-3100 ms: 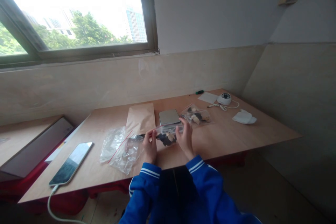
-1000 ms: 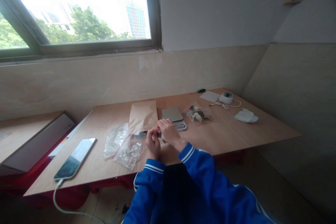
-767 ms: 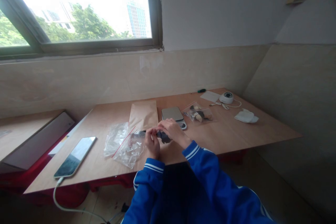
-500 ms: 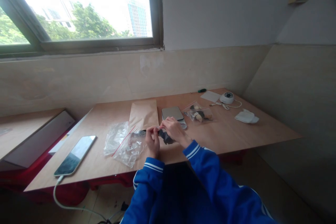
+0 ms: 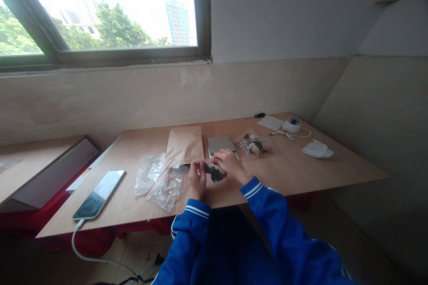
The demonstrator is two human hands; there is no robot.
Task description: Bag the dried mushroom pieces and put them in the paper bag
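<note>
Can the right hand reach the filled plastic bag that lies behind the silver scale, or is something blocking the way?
Probably yes. The right hand pinches the small bag, and the filled plastic bag lies just beyond on bare table, beside the silver scale. Nothing stands between, but the hand is occupied.

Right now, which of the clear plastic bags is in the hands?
The small bag with dark pieces, pinched between left hand and right hand; the others lie untouched.
</note>
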